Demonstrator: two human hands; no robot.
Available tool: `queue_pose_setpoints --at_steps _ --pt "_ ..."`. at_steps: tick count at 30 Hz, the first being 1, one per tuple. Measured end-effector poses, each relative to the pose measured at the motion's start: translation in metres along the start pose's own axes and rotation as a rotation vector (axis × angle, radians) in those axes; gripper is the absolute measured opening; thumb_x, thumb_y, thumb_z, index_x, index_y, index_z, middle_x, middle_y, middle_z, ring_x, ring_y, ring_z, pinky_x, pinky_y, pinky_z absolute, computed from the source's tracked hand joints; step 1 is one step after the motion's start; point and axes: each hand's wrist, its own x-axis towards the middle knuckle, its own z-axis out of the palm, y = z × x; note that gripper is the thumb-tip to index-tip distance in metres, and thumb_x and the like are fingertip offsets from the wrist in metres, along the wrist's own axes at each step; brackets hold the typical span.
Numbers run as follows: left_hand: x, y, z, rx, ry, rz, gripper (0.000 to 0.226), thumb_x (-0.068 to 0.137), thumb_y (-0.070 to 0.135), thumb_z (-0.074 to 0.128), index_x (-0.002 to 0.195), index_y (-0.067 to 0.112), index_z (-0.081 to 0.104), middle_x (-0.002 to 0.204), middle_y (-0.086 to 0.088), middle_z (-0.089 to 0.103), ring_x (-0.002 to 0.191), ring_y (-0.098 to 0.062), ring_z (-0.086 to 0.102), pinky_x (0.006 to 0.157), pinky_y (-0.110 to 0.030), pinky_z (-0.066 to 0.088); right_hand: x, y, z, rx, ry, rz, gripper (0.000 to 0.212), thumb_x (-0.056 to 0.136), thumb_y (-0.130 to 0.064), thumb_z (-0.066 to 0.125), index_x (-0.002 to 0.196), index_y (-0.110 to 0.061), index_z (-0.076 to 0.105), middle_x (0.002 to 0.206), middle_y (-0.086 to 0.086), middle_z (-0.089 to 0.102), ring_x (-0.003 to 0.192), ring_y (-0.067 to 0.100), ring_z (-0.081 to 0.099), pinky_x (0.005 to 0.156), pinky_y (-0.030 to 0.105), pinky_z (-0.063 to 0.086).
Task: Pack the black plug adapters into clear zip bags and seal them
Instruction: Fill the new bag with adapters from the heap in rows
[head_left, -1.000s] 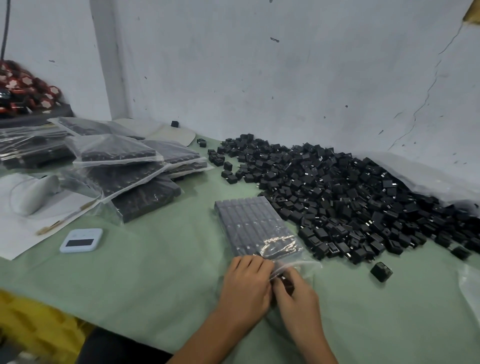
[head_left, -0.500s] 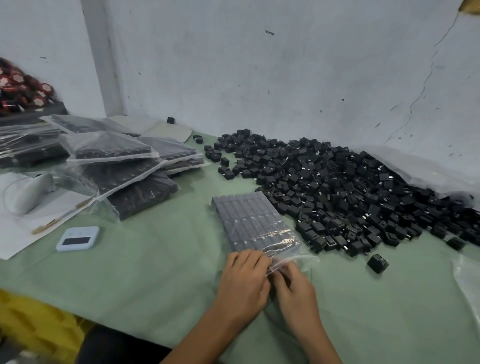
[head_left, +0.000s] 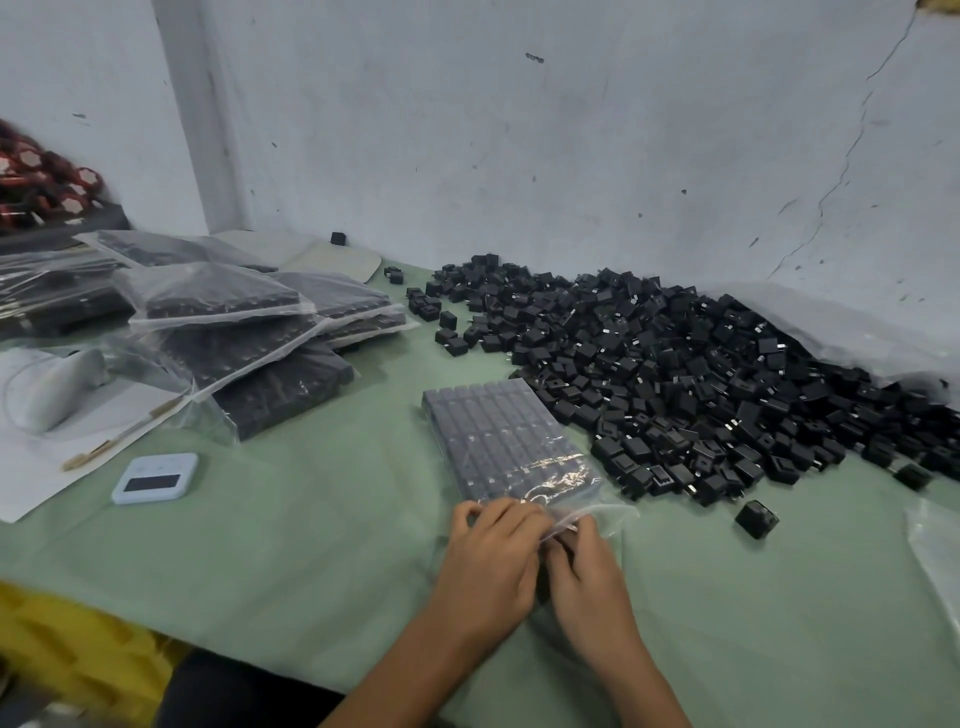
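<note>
A clear zip bag (head_left: 506, 441) filled with neat rows of black plug adapters lies on the green table cover (head_left: 311, 545) in front of me. My left hand (head_left: 491, 561) and my right hand (head_left: 589, 577) meet at the bag's near open end, both pinching the plastic mouth between fingers and thumb. A big loose pile of black plug adapters (head_left: 675, 374) spreads to the right of the bag. One stray adapter (head_left: 757, 518) sits apart near my right hand.
Several filled bags (head_left: 234, 338) are stacked at the left. A small white timer device (head_left: 155, 478) and papers with a white mouse-like object (head_left: 57, 389) lie further left. More clear plastic (head_left: 940, 561) lies at the right edge. The wall stands close behind.
Both hands have stayed at the bag's mouth, with the fingers shifting slightly along the plastic edge. The view has drifted a little; the bag has not moved.
</note>
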Motion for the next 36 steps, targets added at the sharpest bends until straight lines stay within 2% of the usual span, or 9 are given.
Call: queue_pose_setpoints --at_steps 6,9,13,17,21,25,27,33,36 --pt "0.002 0.001 0.000 -0.022 -0.065 0.023 0.031 0.088 0.018 0.057 0.116 0.032 0.060 0.118 0.021 0.061 0.120 -0.004 0.052 0.090 -0.036 0.037 -0.001 -0.001 -0.001 -0.009 -0.027 -0.042 0.009 0.098 -0.012 0.052 0.096 -0.020 0.049 0.095 0.001 0.065 0.091 0.021 0.060 0.081 0.048 0.048" --pt "0.004 0.001 0.001 -0.037 -0.069 -0.007 0.032 0.085 0.020 0.061 0.114 0.032 0.062 0.115 0.020 0.063 0.117 -0.004 0.055 0.090 -0.035 0.036 0.000 0.000 -0.005 -0.020 -0.036 -0.047 0.017 0.096 -0.007 0.053 0.098 -0.023 0.058 0.095 -0.004 0.068 0.091 0.014 0.063 0.083 0.040 0.050" --pt "0.004 -0.001 0.004 -0.024 -0.066 0.002 0.033 0.079 0.017 0.067 0.108 0.032 0.062 0.113 0.020 0.062 0.113 -0.005 0.056 0.089 -0.034 0.034 0.001 0.002 -0.026 -0.024 0.193 -0.021 0.033 0.088 -0.006 0.056 0.077 -0.035 0.068 0.081 -0.022 0.070 0.080 -0.002 0.063 0.074 0.020 0.048" --pt "0.003 -0.003 0.006 -0.015 -0.065 -0.001 0.031 0.081 0.015 0.066 0.108 0.031 0.062 0.115 0.020 0.062 0.116 -0.005 0.055 0.091 -0.035 0.035 0.027 0.015 -0.063 -0.125 0.390 0.008 0.029 0.093 -0.008 0.054 0.086 -0.034 0.065 0.085 -0.014 0.065 0.083 0.011 0.061 0.071 0.032 0.046" --pt "0.004 -0.001 0.005 -0.017 -0.066 -0.004 0.030 0.081 0.014 0.066 0.106 0.031 0.063 0.113 0.020 0.062 0.115 -0.005 0.055 0.091 -0.034 0.034 0.064 0.030 -0.086 -0.272 0.230 -0.022 0.043 0.095 -0.003 0.051 0.128 -0.028 0.062 0.118 -0.002 0.047 0.105 0.025 0.054 0.095 0.042 0.048" --pt "0.003 -0.001 0.004 -0.017 -0.064 -0.001 0.030 0.081 0.014 0.067 0.106 0.030 0.064 0.114 0.020 0.063 0.116 -0.006 0.056 0.091 -0.034 0.033 0.088 0.043 -0.090 -0.385 -0.034 0.079 0.052 0.095 -0.005 0.052 0.140 -0.032 0.053 0.138 0.005 0.036 0.120 0.023 0.048 0.109 0.038 0.040" --pt "0.003 -0.001 0.005 -0.014 -0.054 0.007 0.030 0.081 0.013 0.068 0.105 0.030 0.064 0.115 0.020 0.063 0.116 -0.006 0.056 0.091 -0.035 0.034 0.089 0.049 -0.089 -0.402 -0.048 0.074 0.047 0.095 -0.010 0.059 0.136 -0.033 0.055 0.137 0.002 0.036 0.113 0.022 0.054 0.105 0.037 0.044" --pt "0.004 -0.002 0.007 -0.002 -0.015 0.018 0.031 0.078 0.009 0.070 0.101 0.029 0.065 0.114 0.019 0.064 0.112 -0.007 0.059 0.087 -0.035 0.036 0.076 0.052 -0.092 -0.226 0.121 0.022 0.025 0.089 -0.023 0.072 0.093 -0.038 0.053 0.112 -0.010 0.050 0.092 0.009 0.057 0.082 0.030 0.048" --pt "0.004 -0.003 0.008 0.002 -0.016 0.019 0.031 0.077 0.009 0.070 0.101 0.029 0.065 0.114 0.019 0.064 0.112 -0.007 0.059 0.087 -0.034 0.035 0.065 0.042 -0.097 0.050 0.206 0.057 0.013 0.093 -0.030 0.065 0.091 -0.040 0.058 0.098 -0.004 0.062 0.081 0.012 0.060 0.070 0.031 0.053"
